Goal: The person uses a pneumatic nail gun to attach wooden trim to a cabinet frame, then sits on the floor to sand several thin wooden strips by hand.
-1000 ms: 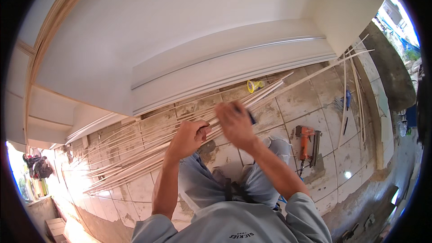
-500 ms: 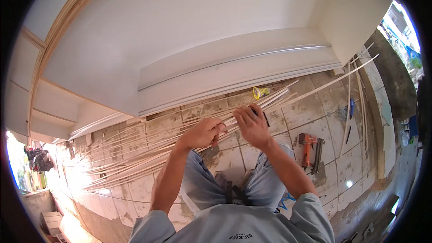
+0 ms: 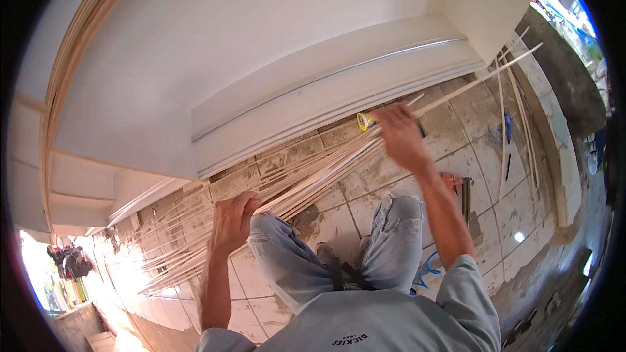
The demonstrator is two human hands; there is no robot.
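Both hands close on one long thin wooden strip (image 3: pixel 326 173), lifted off the pile of strips (image 3: pixel 195 248) fanned over the tiled floor (image 3: pixel 482 156). The left hand (image 3: pixel 231 221) and right hand (image 3: pixel 401 133) grip well apart, likely to keep the flexible strip from sagging.

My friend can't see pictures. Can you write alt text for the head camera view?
Seen from above, a person's left hand and right hand grip a long bundle of thin wooden strips lying along a tiled floor beside a white baseboard.
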